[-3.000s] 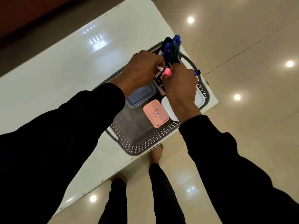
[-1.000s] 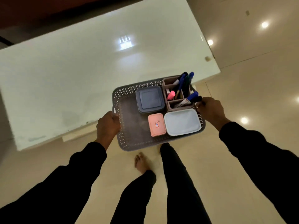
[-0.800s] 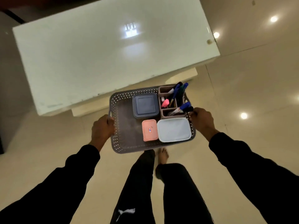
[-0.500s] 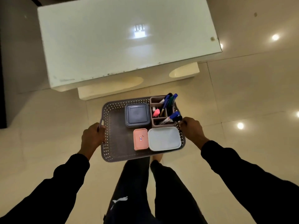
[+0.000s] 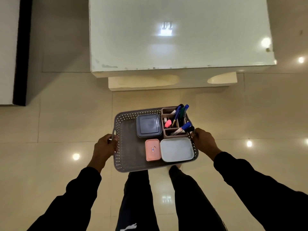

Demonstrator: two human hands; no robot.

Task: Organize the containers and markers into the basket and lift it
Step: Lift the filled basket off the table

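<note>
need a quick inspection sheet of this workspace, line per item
surface: white table stands beyond the basket, glossy, with light glare on it
job's things: grey basket held over the floor; inside it a dark grey lidded container, pink container, white container and a marker holder with markers standing in it
clutter: nothing seen
grips: left hand grips the left handle; right hand grips the right side
cables: nothing seen
surroundings: shiny tiled floor with lamp reflections; person's legs below the basket
</note>
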